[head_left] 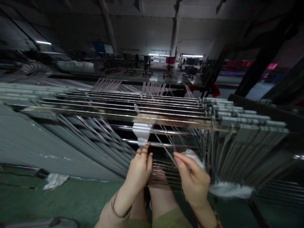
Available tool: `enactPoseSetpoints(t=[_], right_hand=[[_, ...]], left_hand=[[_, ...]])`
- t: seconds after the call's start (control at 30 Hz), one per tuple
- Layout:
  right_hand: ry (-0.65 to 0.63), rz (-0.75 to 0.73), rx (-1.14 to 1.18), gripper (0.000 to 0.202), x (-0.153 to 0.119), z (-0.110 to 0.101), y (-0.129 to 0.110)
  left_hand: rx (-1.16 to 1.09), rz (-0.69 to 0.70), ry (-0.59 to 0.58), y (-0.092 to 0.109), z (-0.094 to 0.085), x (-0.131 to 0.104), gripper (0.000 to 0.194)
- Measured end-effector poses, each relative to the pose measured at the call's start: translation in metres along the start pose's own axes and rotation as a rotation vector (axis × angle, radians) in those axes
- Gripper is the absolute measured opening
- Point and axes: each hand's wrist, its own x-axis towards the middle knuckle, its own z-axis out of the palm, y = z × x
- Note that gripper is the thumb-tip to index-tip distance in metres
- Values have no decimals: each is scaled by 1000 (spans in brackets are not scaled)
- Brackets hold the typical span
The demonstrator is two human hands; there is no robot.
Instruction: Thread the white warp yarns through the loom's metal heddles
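My left hand reaches up from below, its fingers bent over the lower tip of a white yarn bundle. The bundle hangs among the metal bars of a loom's heddle frames and narrows toward my fingers; the grip is partly hidden. To the right, my right hand is closed in a pinch, thumb against forefinger, on thin pale threads that slant down from the bars. A tuft of white fibre shows just behind the right hand. Both hands are slightly blurred.
Grey stacked heddles crowd the right side, with a white fibre clump beneath. Slanting grey heddles fill the left. White waste lies on the green floor. Warp threads stretch behind the bars.
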Motion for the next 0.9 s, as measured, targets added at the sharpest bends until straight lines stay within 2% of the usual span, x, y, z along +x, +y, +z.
enactPoseSetpoints(t=[0.07,0.13,0.27,0.4,0.47,0.63,0.8,0.9], right_hand=[[-111,-82,-90,26,-7,-8,-1],[-168,-97,-129,25,-8,-12,-1],[-240,46,-72,19,-1,-19,-2],[-361,177,-40,16,11,-26,-8],[-400,192,-60,16,16,-29,-11],[-437,220,-83,17,19,-31,-14],[-451,235,-91,18,17,-34,-12],[-481,228,-91,18,18,-31,-13]], left_hand=[[65,-18,15,1,3,4,40],[70,-3,-19,3,7,8,39],[-54,99,-145,10,15,12,26],[-159,128,-83,10,11,16,16],[-204,90,-59,9,7,20,13],[-385,-39,-173,17,0,30,20],[-500,-113,-123,24,-15,22,23],[-508,-149,-105,21,-17,16,26]])
